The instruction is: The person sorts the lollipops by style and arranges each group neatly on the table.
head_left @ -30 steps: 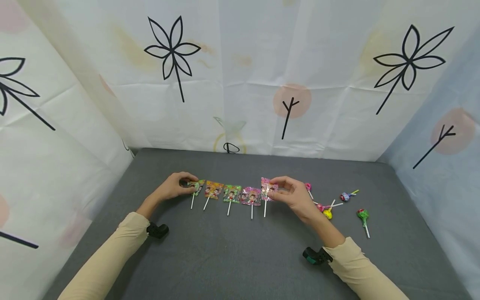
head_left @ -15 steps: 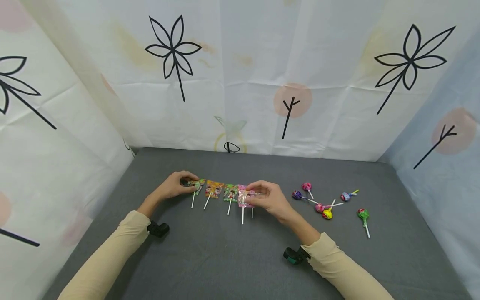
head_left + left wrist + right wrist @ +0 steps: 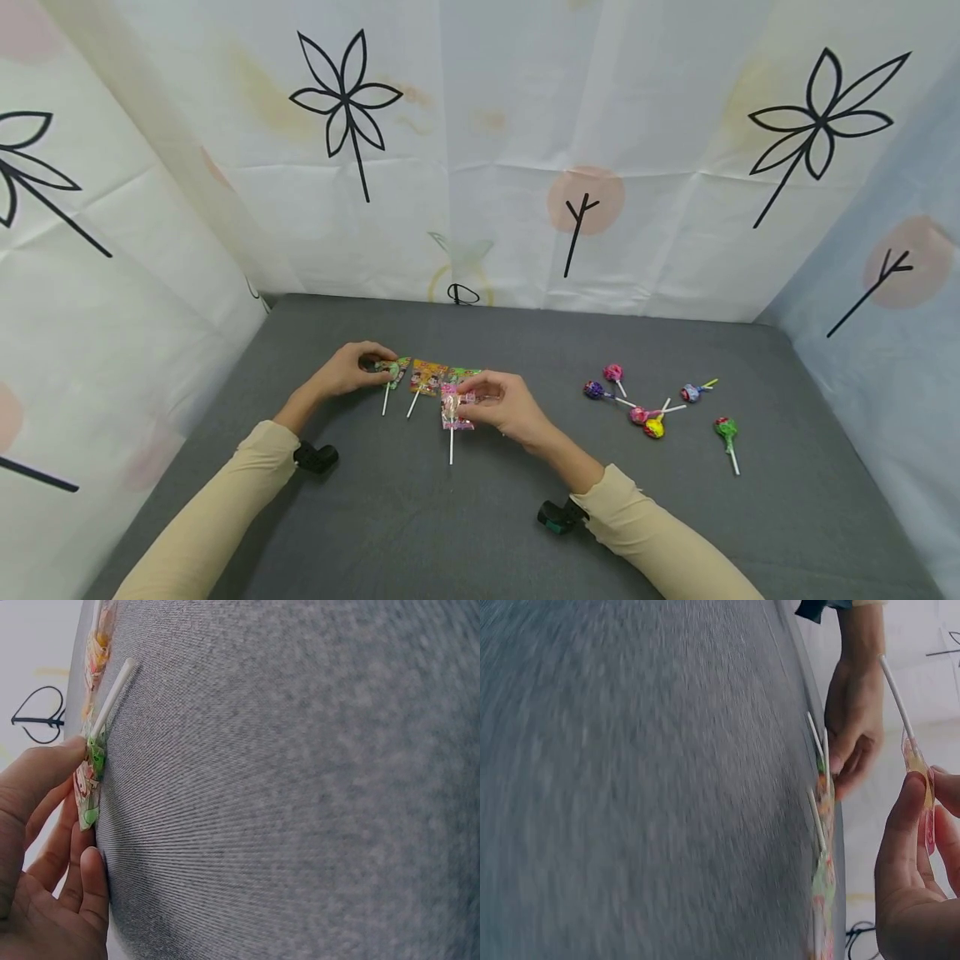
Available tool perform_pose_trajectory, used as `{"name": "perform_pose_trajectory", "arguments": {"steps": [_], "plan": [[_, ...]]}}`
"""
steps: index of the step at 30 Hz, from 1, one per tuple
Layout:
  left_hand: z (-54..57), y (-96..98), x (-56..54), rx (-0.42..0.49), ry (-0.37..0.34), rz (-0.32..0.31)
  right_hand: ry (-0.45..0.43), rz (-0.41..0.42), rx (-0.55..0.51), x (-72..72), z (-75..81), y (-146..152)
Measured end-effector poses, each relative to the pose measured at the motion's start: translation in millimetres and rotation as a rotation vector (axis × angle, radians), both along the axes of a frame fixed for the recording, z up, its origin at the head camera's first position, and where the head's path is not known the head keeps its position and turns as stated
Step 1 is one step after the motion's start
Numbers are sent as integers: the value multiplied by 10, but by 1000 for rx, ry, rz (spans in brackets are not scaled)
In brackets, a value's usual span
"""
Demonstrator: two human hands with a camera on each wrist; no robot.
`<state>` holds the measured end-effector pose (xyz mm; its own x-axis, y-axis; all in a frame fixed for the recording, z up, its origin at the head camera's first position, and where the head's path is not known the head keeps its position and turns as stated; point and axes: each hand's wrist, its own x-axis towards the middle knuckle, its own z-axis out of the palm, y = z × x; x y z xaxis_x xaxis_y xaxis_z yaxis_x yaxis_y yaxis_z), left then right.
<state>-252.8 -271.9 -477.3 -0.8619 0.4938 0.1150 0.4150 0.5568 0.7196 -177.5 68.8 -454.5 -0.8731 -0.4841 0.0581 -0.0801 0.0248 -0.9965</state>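
My left hand (image 3: 348,371) pinches the wrapper of a green flat lollipop (image 3: 402,369) at the left end of a row on the table. In the left wrist view the thumb lies on that wrapper, its white stick (image 3: 114,697) pointing away from the hand. My right hand (image 3: 512,410) holds a pink flat lollipop (image 3: 451,408) by its wrapper between thumb and fingers, raised above the row. Behind it lie an orange lollipop (image 3: 428,377) and a second green one (image 3: 459,374), partly covered. The right hand hides the right end of the row.
On the right of the grey table (image 3: 420,533) lie several round lollipops: pink (image 3: 612,372), purple (image 3: 593,389), yellow (image 3: 654,427), blue (image 3: 690,392) and green (image 3: 725,428). A patterned white cloth (image 3: 495,100) hangs behind the table.
My right hand has carried the pink lollipop leftward across the row and a little nearer the front, uncovering the purple round lollipop. The left hand has stayed in place.
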Motion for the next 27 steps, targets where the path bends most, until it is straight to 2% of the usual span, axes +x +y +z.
{"name": "perform_pose_trajectory", "arguments": {"steps": [7,15,22,27], "plan": [[9,5,7,-14,9,14,28,21,-16,55,-58,-211],[-3,3,-12,-14,20,29,-18,63,-60,118,-116,-389],[-8,2,-18,-19,17,28,-15,58,-78,105,-134,-378],[-6,-6,-11,-15,17,19,-17,53,-42,96,-91,-303]]}}
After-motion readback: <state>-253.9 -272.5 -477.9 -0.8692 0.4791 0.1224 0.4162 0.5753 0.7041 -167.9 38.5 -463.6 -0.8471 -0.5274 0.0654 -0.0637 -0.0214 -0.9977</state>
